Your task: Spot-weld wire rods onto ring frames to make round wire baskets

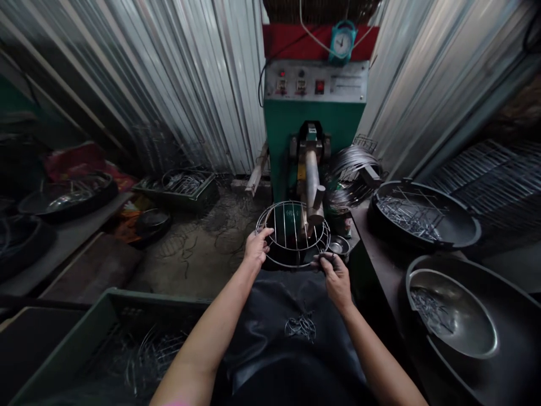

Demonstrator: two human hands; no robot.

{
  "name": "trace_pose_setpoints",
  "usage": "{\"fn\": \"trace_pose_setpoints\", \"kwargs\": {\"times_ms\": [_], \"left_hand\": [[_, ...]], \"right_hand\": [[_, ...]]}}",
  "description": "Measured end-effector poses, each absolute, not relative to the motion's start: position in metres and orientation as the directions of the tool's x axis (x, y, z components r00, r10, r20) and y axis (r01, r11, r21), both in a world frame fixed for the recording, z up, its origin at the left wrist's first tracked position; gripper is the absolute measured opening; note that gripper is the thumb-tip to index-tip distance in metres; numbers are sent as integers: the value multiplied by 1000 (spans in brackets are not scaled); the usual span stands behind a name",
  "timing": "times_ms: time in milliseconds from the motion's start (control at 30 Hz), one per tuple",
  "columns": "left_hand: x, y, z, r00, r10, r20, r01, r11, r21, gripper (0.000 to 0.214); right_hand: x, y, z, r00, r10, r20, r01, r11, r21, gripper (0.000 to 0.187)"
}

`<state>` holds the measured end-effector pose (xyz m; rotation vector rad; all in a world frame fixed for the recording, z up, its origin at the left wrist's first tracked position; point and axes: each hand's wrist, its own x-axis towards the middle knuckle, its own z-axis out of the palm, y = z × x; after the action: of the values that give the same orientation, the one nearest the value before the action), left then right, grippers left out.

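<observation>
Bare forearms, no sleeves; left hand (256, 246), right hand (337, 277) ungloved; shiny dark apron (291, 332) over lap, creased.

Shiny bare metal wire rack (292, 234), matt dark plastic basins (425, 217), corrugated metal walls (177, 84)

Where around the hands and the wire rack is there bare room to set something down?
Bare floor lies left of the wire rack, between left hand and green tray. Crowded right of right hand: small dish, wire coil, wire-filled basins.
</observation>
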<state>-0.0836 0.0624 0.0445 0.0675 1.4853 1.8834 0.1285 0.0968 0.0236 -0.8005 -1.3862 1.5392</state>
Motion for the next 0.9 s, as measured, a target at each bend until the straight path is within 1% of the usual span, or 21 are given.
{"fn": "trace_pose_setpoints", "kwargs": {"times_ms": [100,167,267,400,567,700,767,900], "left_hand": [[-86,64,46,-730,574,-371,-504,-86,859,36],[-88,65,45,-732,573,-369,-504,-90,859,37],[-90,68,43,-734,585,-345,-491,-106,865,38],[-91,72,41,-732,602,-320,-477,-118,871,38],[-92,75,39,-728,575,-372,-508,-90,856,38],[-93,76,36,-719,584,-377,-519,-90,850,37],[-93,77,35,-716,588,-376,-522,-94,848,37],[-95,79,34,-713,586,-384,-530,-93,843,38]], "right_hand": [[115,104,20,-465,882,80,-68,55,-996,29],[111,105,18,-465,882,73,3,84,-996,31],[108,107,19,-444,895,44,49,73,-996,33],[105,112,23,-450,893,-5,74,32,-997,33],[104,116,23,-455,890,-21,71,13,-997,31],[103,116,23,-452,891,-36,44,-18,-999,33],[102,117,23,-449,893,-32,30,-21,-999,32],[100,122,24,-442,897,10,28,25,-999,27]]}}
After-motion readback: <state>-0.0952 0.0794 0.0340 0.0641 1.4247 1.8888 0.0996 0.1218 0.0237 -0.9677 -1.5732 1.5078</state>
